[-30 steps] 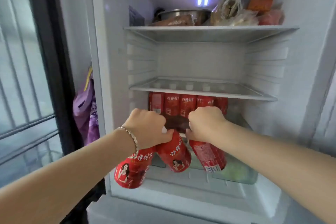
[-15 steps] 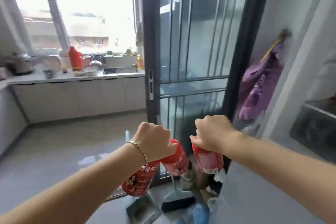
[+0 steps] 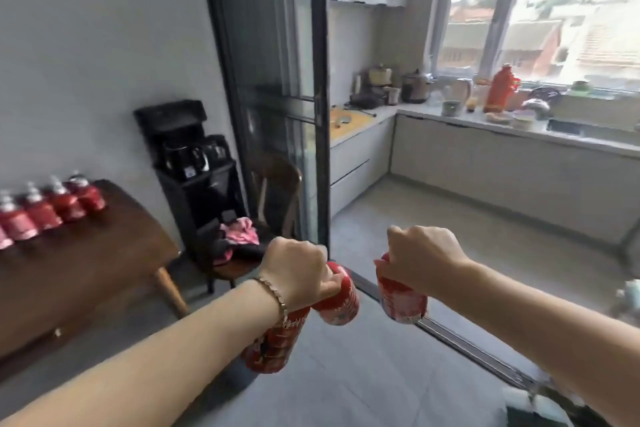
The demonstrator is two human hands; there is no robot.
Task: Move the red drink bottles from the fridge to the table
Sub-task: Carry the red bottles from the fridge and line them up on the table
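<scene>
left hand: left hand (image 3: 297, 270) clenched over the tops of two red bottles, a near one (image 3: 273, 343) and a farther one (image 3: 337, 298), both hanging neck-up below the fist; judged a by-the-neck carry so one hand takes two at once
right hand: right hand (image 3: 420, 258) clenched round the neck of a single red bottle (image 3: 401, 298), body dangling beneath; caps hidden under the fingers
bracelet: thin chain bracelet (image 3: 275, 295) on the left wrist
bottles on table: row of red bottles (image 3: 52, 208) standing upright along the far edge of the table at far left, touching or just beside one another; kept back, leaving the near part bare, judged room for more
table: dark wooden table (image 3: 86, 263), left of the hands and well apart from them; the carried three are in mid-air, not yet over it
room: black stand with kettles (image 3: 190, 163) against the grey wall; wooden chair (image 3: 273, 198) with pink cloth (image 3: 239, 230); dark-framed sliding door (image 3: 277, 97); beyond it a kitchen counter (image 3: 502, 125) under a window (image 3: 554, 10); grey tiled floor (image 3: 363, 374)
fridge: not in view
stage: judged carry leg, set-down still to come
</scene>
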